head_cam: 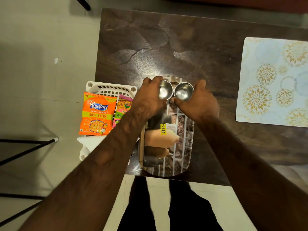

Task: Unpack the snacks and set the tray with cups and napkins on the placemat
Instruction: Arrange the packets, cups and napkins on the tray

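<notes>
Two steel cups sit side by side over the far end of a printed tray (pixel 183 147) on the dark table. My left hand (pixel 148 97) grips the left cup (pixel 165 90) and my right hand (pixel 198 100) grips the right cup (pixel 183 91). The tray shows a brick and bottle picture with a yellow price sticker (pixel 163 129). An orange Kurkure packet (pixel 96 114) and a pink snack packet (pixel 123 109) lie in a white basket (pixel 110 88) at the table's left edge. A pale blue floral placemat (pixel 273 80) lies at the right. I see no napkins.
The dark wooden table (pixel 166 47) has bare surface beyond the tray and between tray and placemat. The basket overhangs the table's left edge above the pale floor. Black metal legs (pixel 25 147) stand at the far left. My own legs show below the near edge.
</notes>
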### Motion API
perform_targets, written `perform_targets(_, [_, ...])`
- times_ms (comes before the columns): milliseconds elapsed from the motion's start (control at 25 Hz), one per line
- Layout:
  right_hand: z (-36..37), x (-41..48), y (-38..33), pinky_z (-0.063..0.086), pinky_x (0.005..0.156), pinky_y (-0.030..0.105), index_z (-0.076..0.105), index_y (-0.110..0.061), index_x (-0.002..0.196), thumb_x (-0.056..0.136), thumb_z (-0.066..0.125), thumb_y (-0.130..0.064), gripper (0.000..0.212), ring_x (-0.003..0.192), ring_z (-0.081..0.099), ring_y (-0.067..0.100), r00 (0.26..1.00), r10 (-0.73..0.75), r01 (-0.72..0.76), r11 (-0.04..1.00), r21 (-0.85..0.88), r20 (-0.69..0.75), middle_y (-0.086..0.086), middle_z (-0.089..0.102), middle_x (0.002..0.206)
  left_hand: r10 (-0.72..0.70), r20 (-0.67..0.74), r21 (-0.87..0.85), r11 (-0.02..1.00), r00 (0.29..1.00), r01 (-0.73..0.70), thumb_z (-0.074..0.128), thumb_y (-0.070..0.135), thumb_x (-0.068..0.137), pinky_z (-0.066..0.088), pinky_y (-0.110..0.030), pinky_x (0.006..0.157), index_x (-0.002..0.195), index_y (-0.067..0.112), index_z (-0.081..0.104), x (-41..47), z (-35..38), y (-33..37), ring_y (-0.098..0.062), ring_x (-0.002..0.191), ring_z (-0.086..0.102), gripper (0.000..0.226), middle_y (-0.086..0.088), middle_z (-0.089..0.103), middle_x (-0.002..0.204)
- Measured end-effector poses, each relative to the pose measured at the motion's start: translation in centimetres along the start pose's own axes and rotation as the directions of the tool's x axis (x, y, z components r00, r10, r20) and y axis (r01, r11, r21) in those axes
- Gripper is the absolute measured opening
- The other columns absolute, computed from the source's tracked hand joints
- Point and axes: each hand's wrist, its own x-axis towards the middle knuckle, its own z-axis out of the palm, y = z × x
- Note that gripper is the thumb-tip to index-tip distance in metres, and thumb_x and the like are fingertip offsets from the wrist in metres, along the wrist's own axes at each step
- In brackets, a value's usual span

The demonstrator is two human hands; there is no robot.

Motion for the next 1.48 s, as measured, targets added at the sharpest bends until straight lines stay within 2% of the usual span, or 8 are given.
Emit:
perform_targets(280, [-0.8, 0.2, 0.3, 0.052, 0.079, 0.040, 0.040, -0.025, 0.116, 0.070, 0.076, -0.076, 0.077, 0.101, 0.072, 0.030, 0.998, -0.007, 0.007, 1.000, 0.000, 0.068, 0.002, 0.071, 0.114, 0.024, 0.014, 0.025, 0.999, 1.000, -0.024, 0.084, 0.020, 0.075, 0.047, -0.035, 0.099, 0.147, 0.027, 0.044, 0.4, -0.3, -0.5, -0.032, 0.118, 0.058, 0.083, -0.011, 0.049, 0.136])
perform_targets(400, [-1.3, 0.2, 0.9, 0.056, 0.091, 0.045, 0.042, -0.025, 0.126, 0.067, 0.073, -0.082, 0.088, 0.112, 0.069, 0.029, 0.990, 0.000, 0.002, 1.000, -0.009, 0.138, 0.002, 0.067, 0.128, 0.027, 0.036, 0.005, 1.000, 0.999, -0.027, 0.084, 0.019, 0.073, 0.043, -0.031, 0.101, 0.149, 0.026, 0.042, 0.2, -0.7, -0.7, -0.030, 0.122, 0.056, 0.088, -0.011, 0.049, 0.138])
perform_targets(520, [-1.9, 0.1, 2.5, 0.054, 0.102, 0.051, 0.044, -0.023, 0.142, 0.072, 0.088, -0.052, 0.087, 0.123, 0.061, 0.023, 0.983, -0.084, 0.053, 0.981, 0.184, 0.165, 0.004, 0.055, 0.140, 0.057, 0.038, -0.030, 0.998, 0.998, -0.056, 0.082, 0.010, 0.070, 0.042, -0.034, 0.108, 0.151, 0.023, 0.042, 0.0, -1.8, -1.4, -0.030, 0.126, 0.054, 0.091, -0.013, 0.048, 0.139])
perform_targets(640, [-1.9, -0.2, 3.6, 0.055, 0.105, 0.044, 0.051, -0.025, 0.146, 0.076, 0.089, -0.019, 0.080, 0.126, 0.057, 0.022, 0.982, -0.128, 0.062, 0.911, 0.407, 0.138, 0.004, 0.052, 0.135, 0.097, 0.043, -0.039, 0.995, 0.994, -0.096, 0.085, 0.008, 0.068, 0.043, -0.032, 0.107, 0.146, 0.023, 0.049, -0.2, -2.2, -1.5, -0.027, 0.123, 0.055, 0.087, -0.011, 0.051, 0.134])
perform_targets(760, [-1.2, 0.1, 3.4, 0.055, 0.106, 0.042, 0.052, -0.031, 0.146, 0.076, 0.090, -0.025, 0.080, 0.126, 0.057, 0.019, 0.976, -0.169, 0.101, 0.907, 0.408, 0.135, 0.001, 0.051, 0.136, 0.102, 0.030, -0.027, 0.994, 0.994, -0.102, 0.086, 0.014, 0.071, 0.045, -0.039, 0.105, 0.143, 0.026, 0.052, -0.3, -1.8, -1.3, -0.026, 0.120, 0.057, 0.081, -0.007, 0.053, 0.131])
perform_targets(1040, [-0.3, 1.3, 3.2, 0.057, 0.102, 0.034, 0.057, -0.035, 0.141, 0.075, 0.090, -0.030, 0.074, 0.116, 0.060, 0.014, 0.976, -0.200, 0.156, 0.921, 0.356, 0.087, 0.003, 0.055, 0.135, 0.081, -0.039, -0.036, 0.996, 0.996, -0.083, 0.088, 0.020, 0.071, 0.044, -0.043, 0.106, 0.141, 0.025, 0.052, -0.2, -1.1, -1.7, -0.027, 0.121, 0.056, 0.079, -0.008, 0.056, 0.132])
perform_targets(1280, [-0.5, 1.4, 3.3, 0.053, 0.108, 0.046, 0.056, -0.032, 0.143, 0.078, 0.090, -0.027, 0.074, 0.127, 0.057, 0.023, 0.972, -0.205, 0.153, 0.918, 0.365, 0.111, 0.001, 0.054, 0.134, 0.085, -0.040, -0.028, 0.996, 0.996, -0.086, 0.089, 0.022, 0.069, 0.047, -0.038, 0.099, 0.138, 0.025, 0.054, 0.1, -1.2, -1.8, -0.027, 0.115, 0.058, 0.077, -0.007, 0.058, 0.128])
perform_targets(1480, [-0.8, 1.7, 3.1, 0.053, 0.108, 0.047, 0.056, -0.029, 0.144, 0.077, 0.090, -0.024, 0.075, 0.127, 0.060, 0.024, 0.967, -0.202, 0.127, 0.912, 0.390, 0.156, 0.006, 0.059, 0.138, 0.075, -0.060, -0.024, 0.997, 0.995, -0.077, 0.091, 0.025, 0.066, 0.048, -0.034, 0.094, 0.134, 0.023, 0.055, 0.1, -1.1, -1.7, -0.024, 0.111, 0.058, 0.077, -0.007, 0.060, 0.126])
